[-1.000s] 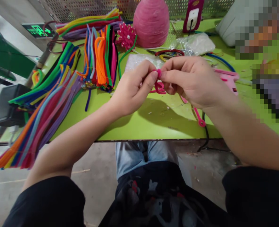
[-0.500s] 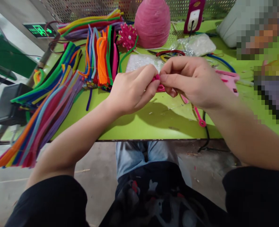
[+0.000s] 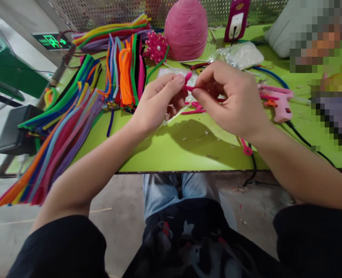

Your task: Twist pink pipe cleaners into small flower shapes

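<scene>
Between my two hands is a bright pink pipe cleaner (image 3: pixel 189 88), bent, with a short tip sticking up above my left thumb. My left hand (image 3: pixel 162 94) pinches it between thumb and fingers. From the other side, my right hand (image 3: pixel 229 96) grips its end with thumb and forefinger. Below them on the green table lie several more pink pipe cleaner pieces (image 3: pixel 198 108), partly behind my right hand. A pink strip with a looped end (image 3: pixel 247 149) lies near the front edge, below my right wrist.
Bundles of coloured pipe cleaners (image 3: pixel 126 73) cover the left side, some hanging over the edge (image 3: pixel 40 173). At the back stand a pink wound cone (image 3: pixel 186 33) and a pink flower (image 3: pixel 157 47). A pink glue gun (image 3: pixel 281 101) lies right, its cord running to the front edge.
Both hands have turned and moved slightly apart, exposing the pink pipe cleaner between them. My left thumb now points up. More of the glue gun and the pink pieces on the table shows.
</scene>
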Available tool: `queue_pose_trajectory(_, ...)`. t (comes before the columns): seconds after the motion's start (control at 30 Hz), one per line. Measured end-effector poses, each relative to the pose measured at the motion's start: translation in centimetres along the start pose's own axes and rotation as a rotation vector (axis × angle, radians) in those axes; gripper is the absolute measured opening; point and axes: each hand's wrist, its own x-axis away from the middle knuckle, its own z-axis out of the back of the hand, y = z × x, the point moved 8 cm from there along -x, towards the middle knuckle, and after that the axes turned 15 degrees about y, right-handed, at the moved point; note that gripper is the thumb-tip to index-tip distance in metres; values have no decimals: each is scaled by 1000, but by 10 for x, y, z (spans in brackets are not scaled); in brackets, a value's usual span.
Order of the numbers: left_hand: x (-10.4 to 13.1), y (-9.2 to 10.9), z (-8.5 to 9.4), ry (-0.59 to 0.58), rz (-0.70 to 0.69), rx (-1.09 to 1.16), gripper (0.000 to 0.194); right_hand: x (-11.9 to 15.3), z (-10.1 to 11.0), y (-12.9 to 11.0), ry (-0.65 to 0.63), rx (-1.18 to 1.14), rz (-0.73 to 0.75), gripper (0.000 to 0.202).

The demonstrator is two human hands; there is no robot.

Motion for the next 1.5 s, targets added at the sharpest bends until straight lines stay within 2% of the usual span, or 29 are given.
queue_pose_trajectory(0.13,2,-9,3,37,170,-16,36,-1,6,-10,81,187,272,19)
queue_pose_trajectory(0.23,5,-10,0,-8,244,26,36,3,9,-16,132,199,450,21)
queue_pose_trajectory(0.3,3,4,2,-39,99,55,21,3,13,-17,158,150,482,17)
queue_pose_trajectory(0.33,3,14,3,-53,-33,41,23,2,14,-15,164,121,464,15)
queue_pose_trajectory(0.4,6,33,6,-65,-317,-46,40,-3,17,-9,162,49,373,9)
queue_pose_trajectory(0.43,8,38,7,-62,-422,-115,39,-5,18,-6,161,7,323,8)
queue_pose_trajectory(0.5,10,41,9,-25,-503,-241,22,-7,18,-3,164,-62,275,7)
queue_pose_trajectory(0.57,10,38,10,-7,-479,-273,11,-6,18,-7,166,-57,316,8)
queue_pose_trajectory(0.63,7,32,8,-30,-383,-206,21,-3,18,-12,175,19,365,11)
queue_pose_trajectory(0.7,5,27,5,-62,-279,-115,31,-1,18,-13,149,125,334,20)
queue_pose_trajectory(0.77,2,21,0,-97,-162,-31,34,2,16,-11,85,234,285,32)
queue_pose_trajectory(0.87,2,12,-8,-179,41,79,38,6,13,-14,15,375,330,46)
queue_pose_trajectory(0.97,5,6,-15,-294,184,81,42,6,15,-15,48,329,335,42)
queue_pose_trajectory(1.1,6,11,-16,-376,203,104,48,-2,17,3,115,-67,82,21)
queue_pose_trajectory(1.2,7,14,-16,-443,206,116,51,-8,12,14,114,-282,-46,22)
queue_pose_trajectory(1.33,8,10,-16,-533,222,23,50,-12,19,9,206,-225,25,20)
queue_pose_trajectory(1.5,2,8,-12,-454,162,-17,48,-7,27,0,284,0,59,4)
